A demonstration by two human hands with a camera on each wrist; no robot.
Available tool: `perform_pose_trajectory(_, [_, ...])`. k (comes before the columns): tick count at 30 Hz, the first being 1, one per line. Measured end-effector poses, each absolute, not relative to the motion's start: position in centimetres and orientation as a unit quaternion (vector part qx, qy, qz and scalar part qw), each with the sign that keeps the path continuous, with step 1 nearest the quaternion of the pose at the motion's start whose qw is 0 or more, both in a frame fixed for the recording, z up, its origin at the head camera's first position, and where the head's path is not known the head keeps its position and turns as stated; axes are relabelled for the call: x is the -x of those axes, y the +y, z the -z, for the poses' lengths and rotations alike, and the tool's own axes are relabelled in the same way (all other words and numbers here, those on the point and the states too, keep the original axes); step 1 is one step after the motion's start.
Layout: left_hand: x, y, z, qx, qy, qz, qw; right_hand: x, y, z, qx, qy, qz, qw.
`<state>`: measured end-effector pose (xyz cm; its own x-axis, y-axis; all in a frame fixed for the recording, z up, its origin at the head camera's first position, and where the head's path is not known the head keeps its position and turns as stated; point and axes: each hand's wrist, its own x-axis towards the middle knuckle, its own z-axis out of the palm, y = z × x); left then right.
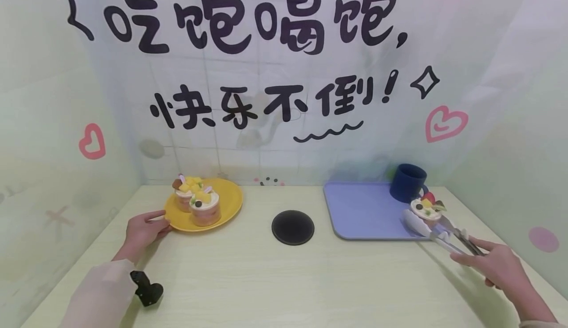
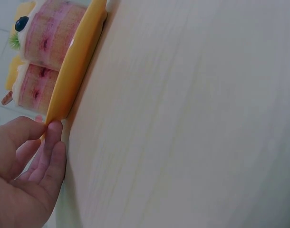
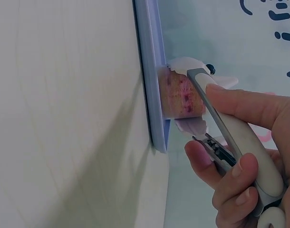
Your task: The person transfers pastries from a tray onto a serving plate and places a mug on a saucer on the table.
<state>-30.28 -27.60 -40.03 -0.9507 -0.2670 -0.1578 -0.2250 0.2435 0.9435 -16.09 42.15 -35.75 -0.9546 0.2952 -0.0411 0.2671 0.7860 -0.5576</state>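
Observation:
My left hand (image 1: 144, 230) pinches the left rim of a yellow plate (image 1: 231, 202), thumb above and fingers below in the left wrist view. Two small cake cups, a front one (image 1: 206, 208) and a rear one (image 1: 183, 197), stand upright on this plate, topped with cream and fruit. At the right, my right hand (image 1: 501, 268) grips kitchen tongs (image 3: 252, 156). Their pale heads sit either side of a third cake cup (image 3: 183, 97), which is at the right front part of a lavender tray (image 1: 364, 214). In the right wrist view its base is against the tray's surface.
A dark blue mug (image 1: 407, 182) stands at the tray's back right corner, behind the third cup. Between plate and tray lies a round black disc (image 1: 293, 227) on the pale wooden table (image 1: 248, 278). Printed walls enclose the back and sides.

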Motion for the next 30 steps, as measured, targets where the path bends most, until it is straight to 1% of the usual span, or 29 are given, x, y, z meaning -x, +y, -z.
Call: perform_pose_trajectory(30, [30.0, -27.4, 39.6, -0.148, -0.787, 0.599, 0.018, 17.8, 38.7, 34.5, 0.131, -0.937, -0.324, 0.015])
